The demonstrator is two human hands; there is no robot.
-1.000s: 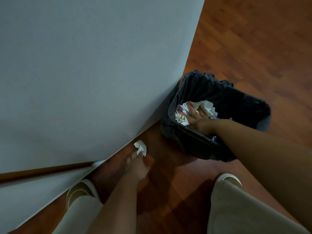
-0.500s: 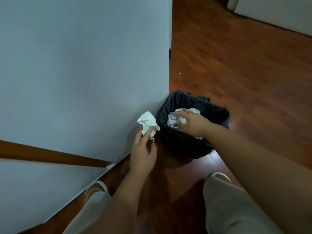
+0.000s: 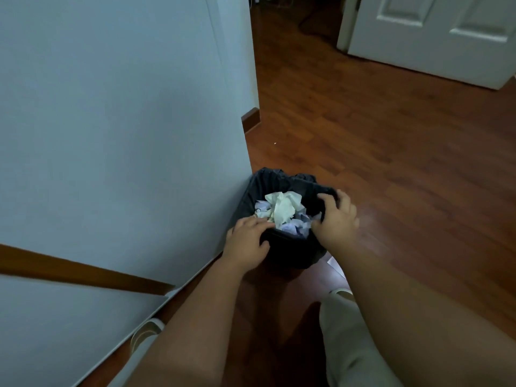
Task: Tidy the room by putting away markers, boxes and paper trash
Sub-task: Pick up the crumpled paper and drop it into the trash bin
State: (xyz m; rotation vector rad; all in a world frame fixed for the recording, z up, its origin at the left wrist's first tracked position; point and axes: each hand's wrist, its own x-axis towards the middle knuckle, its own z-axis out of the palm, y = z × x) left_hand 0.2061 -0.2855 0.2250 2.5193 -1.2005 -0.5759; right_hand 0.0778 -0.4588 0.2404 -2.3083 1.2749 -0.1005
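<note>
A small black bin lined with a dark bag stands on the wooden floor against the wall corner. Crumpled white and pale blue paper fills it. My left hand grips the near left rim of the bin, fingers curled over the edge. My right hand grips the right rim, fingers curled over the bag's edge. Neither hand holds any paper.
A pale wall with a wooden rail runs along the left. Wooden floor stretches to the right and back toward a white door. My legs in light trousers and pale slippers are below.
My left hand dropped its crumpled paper into the bin and moved to the rim. My right hand left the paper pile and took the right rim. The view rose.
</note>
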